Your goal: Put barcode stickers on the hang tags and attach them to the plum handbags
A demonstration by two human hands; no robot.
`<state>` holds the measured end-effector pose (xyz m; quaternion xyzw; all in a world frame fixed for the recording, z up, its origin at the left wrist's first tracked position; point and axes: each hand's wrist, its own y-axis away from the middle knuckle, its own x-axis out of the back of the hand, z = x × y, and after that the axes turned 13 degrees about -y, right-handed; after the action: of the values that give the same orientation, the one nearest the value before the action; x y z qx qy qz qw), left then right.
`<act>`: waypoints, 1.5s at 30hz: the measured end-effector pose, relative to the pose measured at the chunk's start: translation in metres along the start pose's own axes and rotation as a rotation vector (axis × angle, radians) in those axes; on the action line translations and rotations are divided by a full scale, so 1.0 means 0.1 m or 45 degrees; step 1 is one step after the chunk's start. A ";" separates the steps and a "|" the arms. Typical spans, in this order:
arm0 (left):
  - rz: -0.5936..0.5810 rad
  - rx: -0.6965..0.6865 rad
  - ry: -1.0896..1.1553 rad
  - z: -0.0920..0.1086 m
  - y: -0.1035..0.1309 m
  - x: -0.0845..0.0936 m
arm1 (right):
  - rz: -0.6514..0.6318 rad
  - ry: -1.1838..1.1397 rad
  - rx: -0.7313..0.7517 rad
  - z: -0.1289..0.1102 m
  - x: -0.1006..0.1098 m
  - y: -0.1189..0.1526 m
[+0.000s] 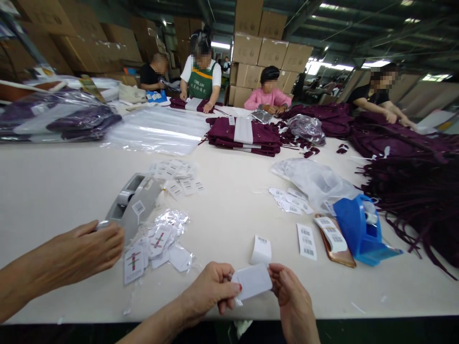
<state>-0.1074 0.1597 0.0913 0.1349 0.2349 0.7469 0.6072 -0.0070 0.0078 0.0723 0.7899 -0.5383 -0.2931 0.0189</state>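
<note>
White card tag [253, 283]: located near the front edge of the table, between the wearer's two hands. The left hand [214, 288] grasps it at its left end, thumb on the upper face, fingers curled beneath. The right hand [292, 298] has its fingertips at the tag's right edge; from where I stand I cannot tell whether they pinch it or merely touch it.

Just beyond the tag, a curled white label strip [261, 250] lies on the pale table [229, 200]. Further right, a barcode label sheet [306, 241] lies flat. Near it, a second label sheet [332, 234] rests on a copper-coloured flat object [346, 258], beside a blue tape dispenser [355, 229]. Behind these I note loose barcode tags [292, 201] and a crumpled plastic bag [311, 179].

To the left, a heap of printed tags [158, 243] lies beside a grey tape dispenser [143, 198]. A co-worker's hand [96, 243] is at the dispenser's near end; its grip is unclear.

Across the table sits a stack of folded maroon garments [247, 136], with clear plastic sheets [161, 126] to its left. Co-workers are busy along the far side; cardboard cartons [265, 52] stand behind them.
</note>
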 end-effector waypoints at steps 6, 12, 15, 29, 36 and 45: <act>0.142 0.005 -0.121 -0.06 -0.06 -0.16 | 0.163 -0.081 -0.065 0.23 -0.09 0.07; 0.215 0.034 -0.070 -0.13 -0.12 -0.27 | 0.229 -0.237 -0.111 0.32 -0.27 0.18; 0.175 0.021 -0.072 -0.14 -0.14 -0.29 | 0.210 -0.226 -0.128 0.35 -0.27 0.18; 0.404 0.020 -0.015 -0.18 -0.16 -0.32 | -0.057 0.321 0.139 0.22 -0.04 0.15; 0.287 0.048 -0.123 -0.21 -0.15 -0.19 | 0.068 0.281 0.091 0.17 0.02 0.00; 0.391 0.157 -0.353 -0.24 -0.06 0.05 | 0.139 0.091 -0.045 0.25 0.03 -0.10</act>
<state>-0.1155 0.1613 0.0674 0.3073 0.1711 0.7891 0.5036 -0.0101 0.0170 0.0467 0.7689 -0.5742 -0.2728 0.0678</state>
